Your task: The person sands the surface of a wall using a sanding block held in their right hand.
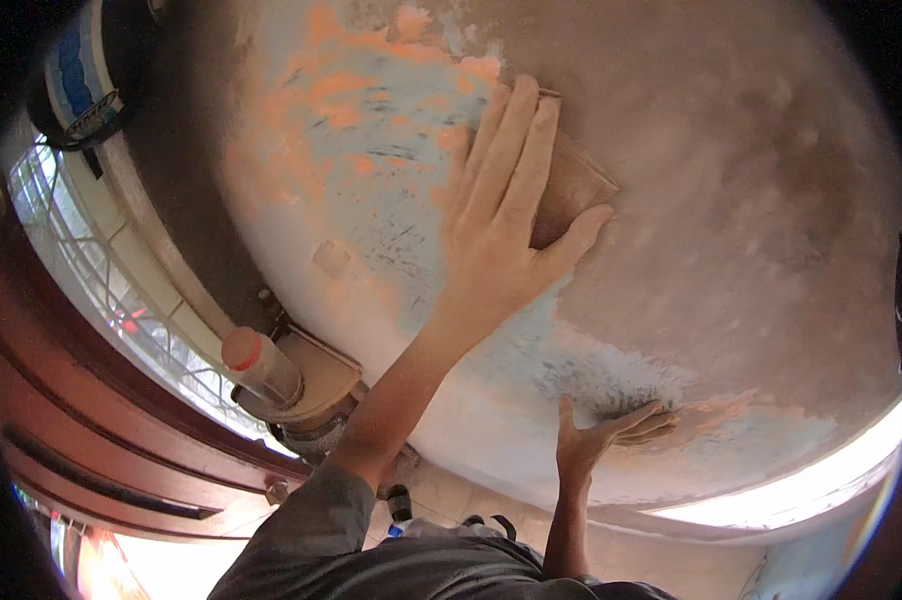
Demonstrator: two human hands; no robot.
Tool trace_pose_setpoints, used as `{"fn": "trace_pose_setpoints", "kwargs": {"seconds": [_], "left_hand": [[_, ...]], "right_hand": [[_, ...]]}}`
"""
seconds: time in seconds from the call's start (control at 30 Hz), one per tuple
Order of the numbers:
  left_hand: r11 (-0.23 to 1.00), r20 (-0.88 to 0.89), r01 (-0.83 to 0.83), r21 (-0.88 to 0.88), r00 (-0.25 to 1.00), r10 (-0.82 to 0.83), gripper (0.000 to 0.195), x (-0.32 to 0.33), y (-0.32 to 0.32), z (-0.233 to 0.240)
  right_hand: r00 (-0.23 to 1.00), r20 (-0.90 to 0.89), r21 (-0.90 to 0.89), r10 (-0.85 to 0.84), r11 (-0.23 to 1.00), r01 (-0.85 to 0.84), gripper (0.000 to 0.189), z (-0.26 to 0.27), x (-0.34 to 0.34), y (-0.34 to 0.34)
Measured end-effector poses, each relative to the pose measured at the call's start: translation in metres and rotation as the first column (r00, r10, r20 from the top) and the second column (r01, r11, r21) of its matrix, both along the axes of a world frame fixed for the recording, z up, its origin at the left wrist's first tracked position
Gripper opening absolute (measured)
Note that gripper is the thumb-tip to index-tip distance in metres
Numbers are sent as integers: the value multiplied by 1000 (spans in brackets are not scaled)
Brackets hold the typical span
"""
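Note:
My left hand (499,202) lies nearly flat on a large painted wall surface (683,210), fingers pointing up and thumb to the right. Under its palm and fingers it holds a folded brown sheet (574,180), which looks like sandpaper; part of the sheet is hidden. Around this hand the surface shows light blue and orange patches on the left and grey-brown on the right. Lower right, my right hand (616,439) rests by a dark-smudged pale patch, with its thumb raised apart from the fingers and nothing seen in it.
A clear container with a red-rimmed lid (263,367) stands on a small round-edged support (319,375) at the left. Beyond it are a grilled window (113,277) and a reddish-brown wooden panel (83,420). A blue-and-white container (79,67) is at the upper left.

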State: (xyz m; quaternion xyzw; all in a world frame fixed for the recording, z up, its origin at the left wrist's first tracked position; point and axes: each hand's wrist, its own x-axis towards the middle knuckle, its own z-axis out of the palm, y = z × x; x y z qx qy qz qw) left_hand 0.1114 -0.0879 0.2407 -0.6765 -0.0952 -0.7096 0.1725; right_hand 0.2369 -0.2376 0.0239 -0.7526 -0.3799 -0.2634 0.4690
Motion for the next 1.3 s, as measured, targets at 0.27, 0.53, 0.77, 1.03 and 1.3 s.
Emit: {"fn": "trace_pose_setpoints", "kwargs": {"seconds": [0.27, 0.53, 0.77, 1.03, 1.3], "left_hand": [[992, -54, -67, -108, 997, 61, 71, 13, -15, -47], [983, -14, -84, -161, 996, 83, 72, -1, 0, -57], [927, 119, -22, -374, 990, 72, 69, -17, 8, -88], [937, 109, -40, -348, 991, 82, 68, -39, 23, -123], [942, 241, 45, -333, 970, 39, 74, -76, 64, -113]], "right_hand": [[999, -31, 4, 13, 1000, -12, 119, -8, 8, 3], [1000, -6, 9, 13, 1000, -13, 119, -15, 10, 3], [997, 71, 7, -24, 1000, 24, 119, -13, 11, 3], [995, 66, 15, -73, 997, 72, 120, -10, 5, 9], [990, 36, 52, -134, 990, 132, 125, -6, -2, 12]]}}
